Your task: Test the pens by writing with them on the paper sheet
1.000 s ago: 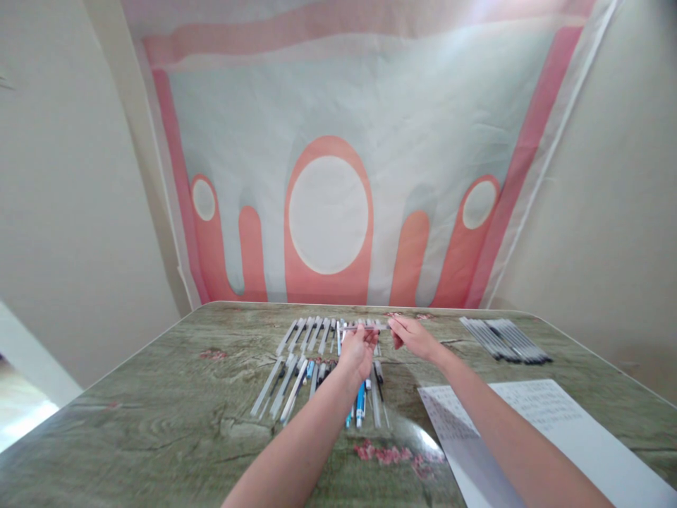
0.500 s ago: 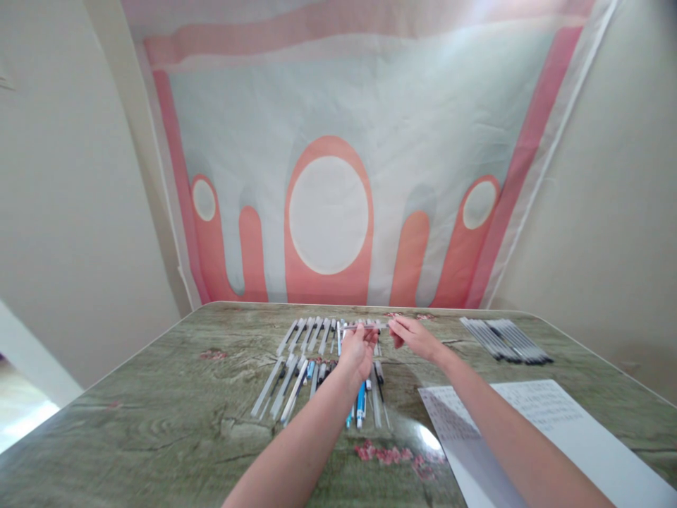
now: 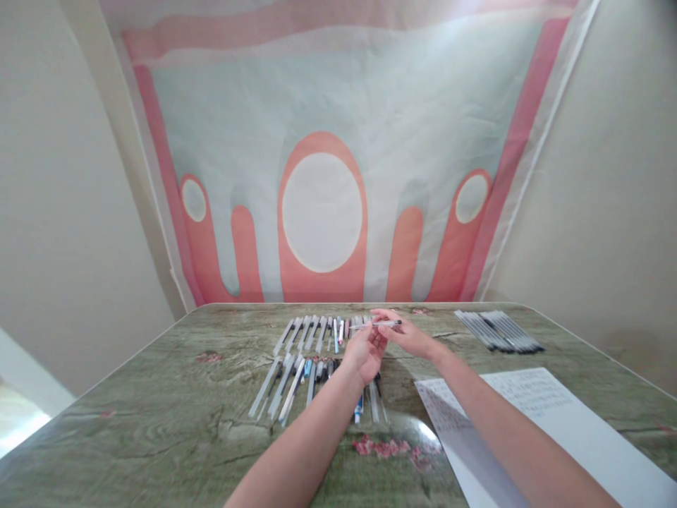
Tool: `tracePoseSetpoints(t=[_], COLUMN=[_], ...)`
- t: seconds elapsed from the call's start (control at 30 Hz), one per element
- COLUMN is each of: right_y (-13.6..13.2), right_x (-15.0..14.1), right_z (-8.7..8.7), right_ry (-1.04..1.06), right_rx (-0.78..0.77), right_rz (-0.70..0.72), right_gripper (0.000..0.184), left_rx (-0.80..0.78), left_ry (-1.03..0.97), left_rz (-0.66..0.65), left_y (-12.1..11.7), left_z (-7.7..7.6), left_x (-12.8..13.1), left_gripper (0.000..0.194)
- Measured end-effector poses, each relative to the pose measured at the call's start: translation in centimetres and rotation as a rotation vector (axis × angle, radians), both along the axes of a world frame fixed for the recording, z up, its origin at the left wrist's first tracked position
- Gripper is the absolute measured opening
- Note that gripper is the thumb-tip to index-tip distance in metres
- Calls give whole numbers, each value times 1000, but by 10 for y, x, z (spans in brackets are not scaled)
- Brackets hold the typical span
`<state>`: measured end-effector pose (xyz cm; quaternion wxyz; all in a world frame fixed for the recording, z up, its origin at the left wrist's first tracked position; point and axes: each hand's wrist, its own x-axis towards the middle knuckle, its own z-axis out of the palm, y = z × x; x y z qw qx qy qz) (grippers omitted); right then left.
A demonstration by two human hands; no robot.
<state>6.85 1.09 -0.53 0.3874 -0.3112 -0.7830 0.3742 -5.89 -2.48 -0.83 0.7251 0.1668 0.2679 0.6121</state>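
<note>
Head view: grasping a slim clear plastic pen with a black end (image 3: 390,323) in the left hand (image 3: 366,355), above a green-brown wood-patterned table (image 3: 174,402). Holding the right hand (image 3: 413,337) beside the black end; cannot tell whether gripping. Lying near both hands in a far row (image 3: 321,335) and a near row (image 3: 311,384): pale translucent pen-like pieces. Lying farther right: slanted black-tipped clear sticks (image 3: 500,331) and a white written-on paper sheet (image 3: 571,441).

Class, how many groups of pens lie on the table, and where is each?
3: a back row, a front row partly behind the left arm, and a bundle at right. Some may be hidden.
</note>
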Motion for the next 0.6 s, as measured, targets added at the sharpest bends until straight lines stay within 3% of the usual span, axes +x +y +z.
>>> tracePoseSetpoints(t=[0.1, 0.17, 0.27, 0.37, 0.47, 0.6], right_y=[-1, 2, 7, 10, 9, 4], right_x=[0, 4, 15, 26, 34, 42], right_z=[6, 10, 16, 23, 32, 41], right_ry=[10, 66, 218, 303, 283, 252], right_rx=[23, 10, -19, -24, 43, 84], right_rz=[-57, -154, -278, -338, -413, -473], right_gripper=[46, 49, 53, 50, 41, 30], left_rx=[96, 198, 518, 764, 856, 894], left_ry=[178, 453, 933, 1244, 1420, 1510], left_rz=[-46, -101, -246, -305, -328, -311], left_y=[-10, -22, -48, -72, -85, -82], left_z=[-6, -13, -24, -30, -35, -40], left_x=[13, 22, 35, 45, 51, 52], left_gripper=[11, 19, 31, 56, 76, 78])
